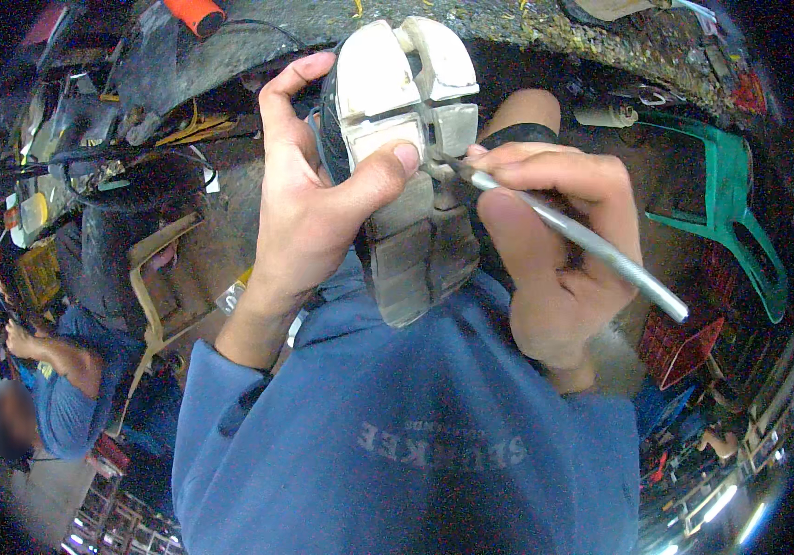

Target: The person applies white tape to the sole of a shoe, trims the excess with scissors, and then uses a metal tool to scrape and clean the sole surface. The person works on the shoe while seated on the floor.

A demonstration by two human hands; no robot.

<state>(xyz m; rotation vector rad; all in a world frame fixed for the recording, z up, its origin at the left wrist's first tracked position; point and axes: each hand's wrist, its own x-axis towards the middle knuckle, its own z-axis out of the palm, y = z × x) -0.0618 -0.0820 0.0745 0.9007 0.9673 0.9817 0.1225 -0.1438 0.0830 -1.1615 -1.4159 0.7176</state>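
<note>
A shoe [395,217] is turned sole up in front of my chest. Its segmented sole is whitish at the far end and greyer towards me, with grooves between the blocks. My left hand [309,185] grips the shoe from the left side, thumb pressed on the sole and fingers round the dark upper. In my right hand [559,222] is a craft knife [591,242] with a slim silver handle, held like a pen. Its dark pointed tip is at the groove in the middle of the sole; whether it cuts in, I cannot tell.
A worn workbench [267,65] with scraps runs along the far side, an orange tube-shaped thing [195,13] on it. Green plastic chair [716,176] and red crate [681,350] stand right. At left, a co-worker in blue [78,398] is beside a beige chair [142,287].
</note>
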